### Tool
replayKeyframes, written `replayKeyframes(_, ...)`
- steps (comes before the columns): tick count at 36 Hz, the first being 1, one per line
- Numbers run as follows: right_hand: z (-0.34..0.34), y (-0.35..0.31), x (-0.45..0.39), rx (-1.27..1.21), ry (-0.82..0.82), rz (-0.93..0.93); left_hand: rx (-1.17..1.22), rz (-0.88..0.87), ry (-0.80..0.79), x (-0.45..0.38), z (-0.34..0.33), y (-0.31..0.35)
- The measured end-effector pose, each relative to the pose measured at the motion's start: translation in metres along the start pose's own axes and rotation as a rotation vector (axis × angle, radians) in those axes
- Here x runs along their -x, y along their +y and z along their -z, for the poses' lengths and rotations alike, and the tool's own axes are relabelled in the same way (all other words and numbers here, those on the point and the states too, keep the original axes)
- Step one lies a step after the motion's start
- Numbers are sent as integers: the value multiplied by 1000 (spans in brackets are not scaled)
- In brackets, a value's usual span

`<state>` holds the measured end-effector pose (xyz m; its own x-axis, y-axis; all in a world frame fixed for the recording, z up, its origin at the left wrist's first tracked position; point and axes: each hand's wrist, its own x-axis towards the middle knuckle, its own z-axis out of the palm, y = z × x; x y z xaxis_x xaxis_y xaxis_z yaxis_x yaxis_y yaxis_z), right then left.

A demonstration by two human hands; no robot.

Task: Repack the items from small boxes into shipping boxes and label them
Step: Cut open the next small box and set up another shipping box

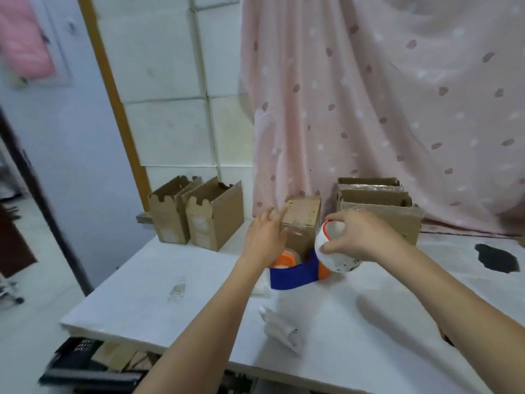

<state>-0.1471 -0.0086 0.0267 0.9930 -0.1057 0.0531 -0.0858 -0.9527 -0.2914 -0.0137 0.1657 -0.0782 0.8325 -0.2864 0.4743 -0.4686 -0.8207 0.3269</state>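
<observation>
On the white table (142, 302), nearest its front edge, lies a crumpled paper scrap (281, 331). Further in, a blue-and-orange tape dispenser (295, 273) rests on the table. Above it, the right hand (360, 237) grips a white cup (332, 248), tilted, fingers curled round it. The left hand (267, 237) reaches forward with fingers spread, holding nothing, at the small cardboard box (302, 220) behind the dispenser. Open shipping boxes (199, 214) stand at the table's far left.

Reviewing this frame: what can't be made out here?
Head view only:
- Tape dispenser: middle hidden behind the left hand.
- White bowl: inside faces away, partly covered by the right hand.
- Small box: contents unseen, markings blurred.
- Crumpled paper: print too small.
</observation>
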Motion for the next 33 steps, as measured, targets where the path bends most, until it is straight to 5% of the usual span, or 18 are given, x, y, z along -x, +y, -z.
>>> replayKeyframes(9, 2, -65, -35, -61, 72, 130, 100, 447, 369, 8, 39, -86)
replayKeyframes(14, -8, -89, -47, -66, 68, 186, 294, 712, 320, 11, 39, -116)
replayKeyframes(20, -18, -98, -55, -68, 65, 233, 361, 783, 225, 2, 26, -141)
replayKeyframes(33, -29, -80, -56, -127, 23, 213, 433, 758, 273, -20, 14, -157)
